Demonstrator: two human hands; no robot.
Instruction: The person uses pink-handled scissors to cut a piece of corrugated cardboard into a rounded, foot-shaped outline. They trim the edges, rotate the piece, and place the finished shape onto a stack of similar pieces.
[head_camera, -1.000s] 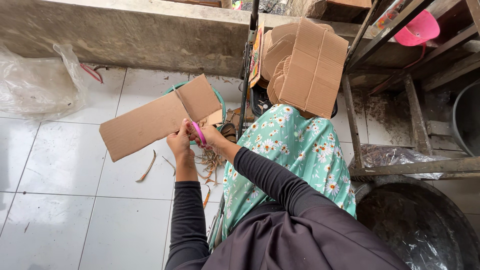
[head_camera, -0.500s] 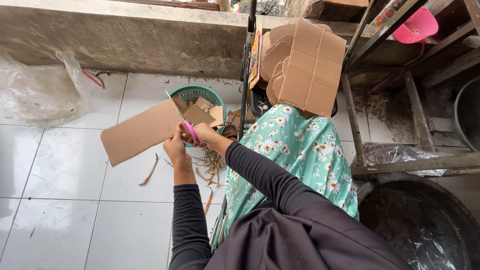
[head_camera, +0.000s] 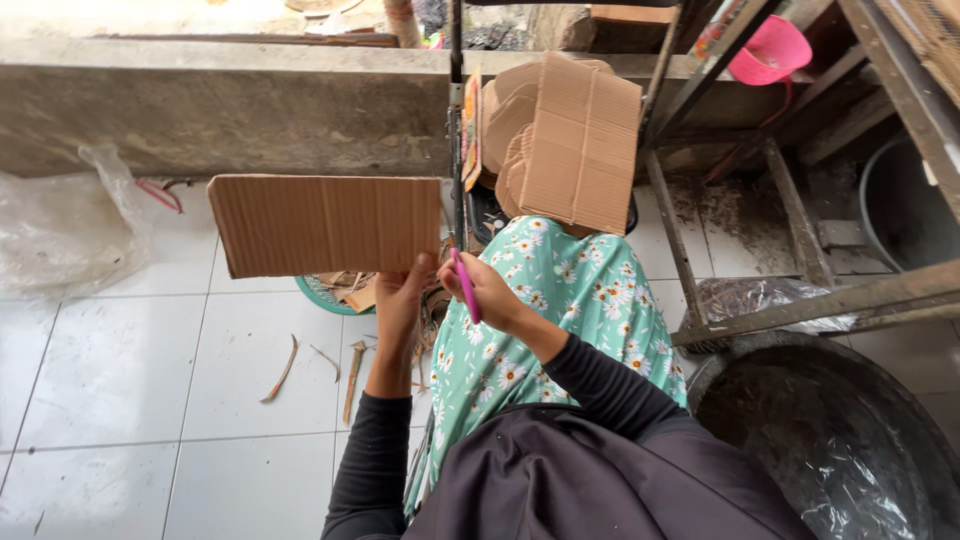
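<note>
Overhead, the left hand (head_camera: 400, 300) grips the lower right corner of a long rectangular sheet of brown corrugated cardboard (head_camera: 325, 224), holding it level above the white tiled floor (head_camera: 120, 370). Just beside it, the right hand (head_camera: 490, 290) is closed around pink-handled scissors (head_camera: 462, 284) (blades hidden, so whether they are open cannot be told). A green plastic basket (head_camera: 318, 296) of cardboard offcuts sits on the floor under the sheet, thin cardboard strips (head_camera: 352, 368) scattered nearby. Folded brown cardboard boxes (head_camera: 570, 140) rest beyond the floral green skirt (head_camera: 540, 300).
</note>
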